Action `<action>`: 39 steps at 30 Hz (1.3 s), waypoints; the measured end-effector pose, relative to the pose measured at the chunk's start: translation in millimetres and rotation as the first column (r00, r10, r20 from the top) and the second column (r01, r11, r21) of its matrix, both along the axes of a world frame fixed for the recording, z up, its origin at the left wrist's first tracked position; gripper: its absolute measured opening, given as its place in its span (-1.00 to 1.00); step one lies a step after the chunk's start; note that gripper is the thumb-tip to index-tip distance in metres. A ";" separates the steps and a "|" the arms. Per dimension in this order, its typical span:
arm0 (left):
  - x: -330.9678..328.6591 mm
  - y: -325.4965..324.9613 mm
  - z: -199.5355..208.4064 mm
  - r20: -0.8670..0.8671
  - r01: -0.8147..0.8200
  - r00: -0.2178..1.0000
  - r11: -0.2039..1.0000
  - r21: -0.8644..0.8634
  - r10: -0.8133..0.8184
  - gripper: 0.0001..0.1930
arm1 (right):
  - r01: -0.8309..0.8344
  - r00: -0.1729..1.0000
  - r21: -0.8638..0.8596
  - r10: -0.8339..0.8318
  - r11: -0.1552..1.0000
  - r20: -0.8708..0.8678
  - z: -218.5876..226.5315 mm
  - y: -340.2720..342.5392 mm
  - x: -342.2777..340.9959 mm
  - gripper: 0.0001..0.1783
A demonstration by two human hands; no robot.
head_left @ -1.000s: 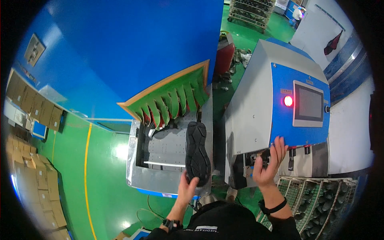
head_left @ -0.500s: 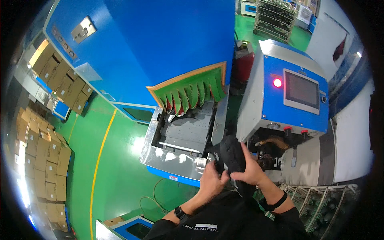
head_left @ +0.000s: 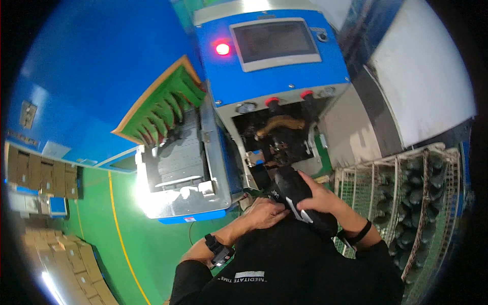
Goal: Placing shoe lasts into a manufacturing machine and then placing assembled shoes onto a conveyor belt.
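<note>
In front of my body I hold a black shoe (head_left: 296, 189) with white markings on its side, tilted close to my dark shirt. My right hand (head_left: 321, 197) is closed round its right side, the thumb lying across it near a white stripe. On its left side, the curled fingers of my left hand (head_left: 265, 212) grip the lower edge, and part of the shoe there is hidden. Just beyond the shoe stands a blue and white machine (head_left: 274, 76) with a dark screen, a lit red lamp and an open cavity holding metal parts and a tan curved piece.
To the left, a large blue machine (head_left: 101, 66) has green strip flaps (head_left: 162, 112) over a grey perforated conveyor bed (head_left: 178, 162). A wire rack (head_left: 373, 178) with several dark rounded shapes stands at my right. Stacked cartons (head_left: 66, 259) line the far left of the green floor.
My view has turned right, bringing the screened machine and the wire rack nearer the middle. Both hands still hold the shoe, now drawn away from the conveyor and closer to the screened machine.
</note>
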State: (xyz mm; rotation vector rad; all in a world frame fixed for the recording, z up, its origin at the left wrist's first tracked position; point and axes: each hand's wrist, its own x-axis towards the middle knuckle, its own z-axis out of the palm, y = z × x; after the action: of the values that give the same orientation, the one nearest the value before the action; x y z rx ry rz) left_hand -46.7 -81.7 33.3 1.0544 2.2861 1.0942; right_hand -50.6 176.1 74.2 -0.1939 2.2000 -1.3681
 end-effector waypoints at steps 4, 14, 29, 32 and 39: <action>11.2 36.0 33.7 -0.054 0.180 0.983 0.962 0.205 -0.173 -0.71 | 0.622 0.710 -0.403 -0.267 0.672 0.651 -71.8 41.1 14.5 -0.04; -6.1 8.7 13.9 0.079 -0.473 0.872 0.874 -0.110 0.482 -0.62 | 0.441 0.867 -0.372 -0.494 0.817 -0.057 -27.1 34.4 -28.2 0.04; -1.6 -71.0 -40.4 0.513 -0.764 0.458 0.617 -0.190 0.726 -0.58 | 0.127 0.991 0.721 -0.048 0.682 -0.129 -18.8 -68.7 -124.8 0.21; -9.1 -72.6 -38.2 0.440 -0.764 0.522 0.630 -0.142 0.731 -0.59 | 0.210 0.974 0.713 -0.082 0.669 -0.211 -33.2 -72.9 -131.2 0.22; -33.5 -86.0 -38.1 0.333 -0.724 0.606 0.674 -0.145 0.723 -0.61 | 0.484 0.860 0.680 -0.156 0.552 -0.485 -55.2 -85.3 -112.2 0.21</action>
State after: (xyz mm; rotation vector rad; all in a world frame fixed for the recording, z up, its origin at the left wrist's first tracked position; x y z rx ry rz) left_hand -80.1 -167.7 -4.8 -0.1819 2.4060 1.4256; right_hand -162.8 90.7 19.0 0.3468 3.0708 -0.3667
